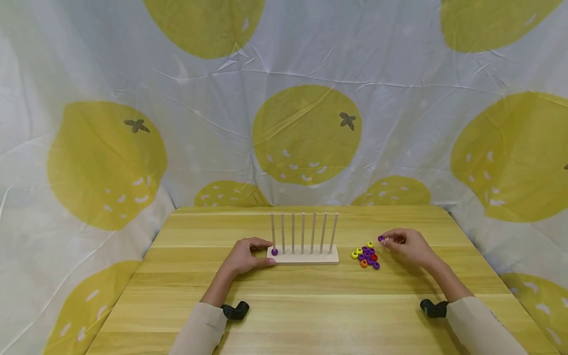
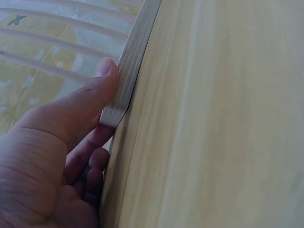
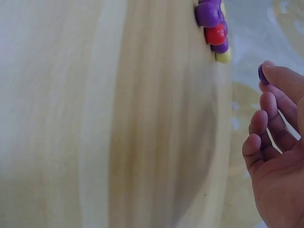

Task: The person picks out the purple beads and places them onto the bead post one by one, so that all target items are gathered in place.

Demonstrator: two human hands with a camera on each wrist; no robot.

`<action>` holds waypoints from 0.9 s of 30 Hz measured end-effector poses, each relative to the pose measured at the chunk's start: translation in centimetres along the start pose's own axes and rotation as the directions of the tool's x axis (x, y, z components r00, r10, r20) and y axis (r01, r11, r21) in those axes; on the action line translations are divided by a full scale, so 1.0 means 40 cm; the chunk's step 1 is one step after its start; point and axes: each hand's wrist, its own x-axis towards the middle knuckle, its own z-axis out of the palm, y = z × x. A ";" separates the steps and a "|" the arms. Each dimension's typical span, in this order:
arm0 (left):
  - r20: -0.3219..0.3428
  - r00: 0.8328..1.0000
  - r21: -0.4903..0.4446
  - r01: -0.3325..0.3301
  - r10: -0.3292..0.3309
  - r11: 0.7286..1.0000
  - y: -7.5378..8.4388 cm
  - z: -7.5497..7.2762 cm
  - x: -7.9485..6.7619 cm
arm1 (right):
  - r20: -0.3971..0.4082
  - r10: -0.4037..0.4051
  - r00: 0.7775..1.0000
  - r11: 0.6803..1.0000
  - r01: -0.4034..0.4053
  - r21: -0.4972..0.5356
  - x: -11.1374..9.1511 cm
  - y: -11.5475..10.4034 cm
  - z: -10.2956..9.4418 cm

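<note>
Purple bead [image 1: 381, 238], pinched in right hand [image 1: 410, 247], just right of bead cluster [image 1: 367, 254].
Seemingly at the picking-up step; likely calls for carrying left and threading onto a peg [image 1: 303, 231] of wooden rack [image 1: 308, 257], gripped at left end by left hand [image 1: 242, 256].

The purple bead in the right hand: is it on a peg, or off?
Off. The right hand pinches the purple bead near the loose beads, apart from the pegs.
</note>
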 end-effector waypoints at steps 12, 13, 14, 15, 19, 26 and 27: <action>0.004 1.000 -0.029 0.017 -0.017 0.999 0.003 -0.002 0.001 | 0.001 -0.065 0.998 0.998 0.065 0.003 0.014 -0.061 -0.019; 0.007 1.000 -0.036 0.020 -0.020 0.999 0.003 -0.003 0.001 | 0.002 -0.069 0.998 0.998 0.069 0.003 0.015 -0.066 -0.021; 0.010 1.000 -0.044 0.026 -0.026 0.999 0.002 -0.003 0.001 | 0.003 -0.073 0.997 0.997 0.073 0.007 0.016 -0.070 -0.023; 0.011 1.000 -0.049 0.027 -0.026 0.998 0.002 -0.003 0.001 | 0.004 -0.077 0.997 0.997 0.077 0.009 0.018 -0.075 -0.024; 0.011 0.999 -0.060 0.031 -0.030 0.998 0.000 -0.003 0.000 | 0.005 -0.092 0.996 0.996 0.092 0.015 0.026 -0.098 -0.030; 0.010 0.999 -0.061 0.037 -0.036 0.997 -0.001 0.000 -0.001 | 0.005 -0.123 0.992 0.992 0.123 0.020 0.043 -0.162 -0.041; 0.009 0.999 -0.062 0.037 -0.036 0.997 -0.001 0.000 -0.001 | 0.007 -0.127 0.992 0.992 0.127 0.021 0.045 -0.171 -0.043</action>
